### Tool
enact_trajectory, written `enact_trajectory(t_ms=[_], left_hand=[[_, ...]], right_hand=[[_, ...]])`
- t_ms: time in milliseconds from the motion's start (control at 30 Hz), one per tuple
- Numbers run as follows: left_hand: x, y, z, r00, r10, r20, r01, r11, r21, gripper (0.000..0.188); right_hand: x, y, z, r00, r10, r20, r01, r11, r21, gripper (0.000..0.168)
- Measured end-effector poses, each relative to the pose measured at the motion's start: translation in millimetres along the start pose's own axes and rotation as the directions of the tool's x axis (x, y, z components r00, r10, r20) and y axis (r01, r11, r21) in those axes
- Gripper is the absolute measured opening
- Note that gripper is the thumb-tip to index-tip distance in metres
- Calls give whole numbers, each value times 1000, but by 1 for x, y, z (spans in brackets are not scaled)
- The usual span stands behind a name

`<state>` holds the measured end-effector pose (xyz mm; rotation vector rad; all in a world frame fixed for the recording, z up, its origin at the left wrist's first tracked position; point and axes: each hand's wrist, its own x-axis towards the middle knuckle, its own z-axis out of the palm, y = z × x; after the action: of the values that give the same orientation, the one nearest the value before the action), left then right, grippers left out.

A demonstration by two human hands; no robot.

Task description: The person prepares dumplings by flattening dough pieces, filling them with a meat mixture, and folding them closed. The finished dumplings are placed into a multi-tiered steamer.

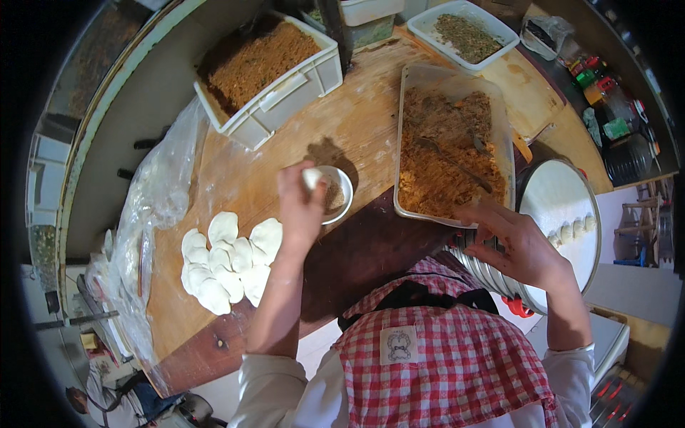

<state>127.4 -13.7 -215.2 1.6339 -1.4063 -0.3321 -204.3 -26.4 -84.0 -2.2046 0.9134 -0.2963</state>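
Observation:
My left hand (299, 200) pinches a small white piece of dough (312, 177) at the rim of a small white bowl (347, 200). A brownish grainy substance (334, 197) lies in the bowl. To the left of my forearm, several flat round dough wrappers (220, 262) overlap on the wooden tabletop (369, 123). My right hand (508, 243) hovers by the near edge of a clear plastic tub (400, 176), its fingers apart and nothing visible between them. Orange-brown crumbly filling (449, 155) fills the tub, with a metal spoon (455, 165) resting in it.
A white crate (299, 101) of brown filling stands at the back left. Behind the tub sits a white tray (495, 59) of greenish filling. On my right, a round steamer tray (556, 198) bears a row of dumplings (572, 230). Clear plastic sheeting (166, 171) covers the left table edge.

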Motion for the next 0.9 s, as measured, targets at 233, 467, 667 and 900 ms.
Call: enact_trajectory(t_ms=[233,467,667,900], left_hand=[[-3,97,12,662,-44,748,723,-226,-653,59],[-47,179,82,392,167,905,918,-6,-397,70],[-61,198,109,232,117,966,740,623,-253,54],[-72,191,104,271,-69,960,800,571,-184,33]], right_hand=[[4,-1,13,953,-119,-279,80,986,-147,62],[-49,27,13,924,-146,-352,125,989,-81,64],[-161,114,15,825,288,-486,-149,941,304,48],[-172,300,43,601,615,-511,-650,747,135,48]])
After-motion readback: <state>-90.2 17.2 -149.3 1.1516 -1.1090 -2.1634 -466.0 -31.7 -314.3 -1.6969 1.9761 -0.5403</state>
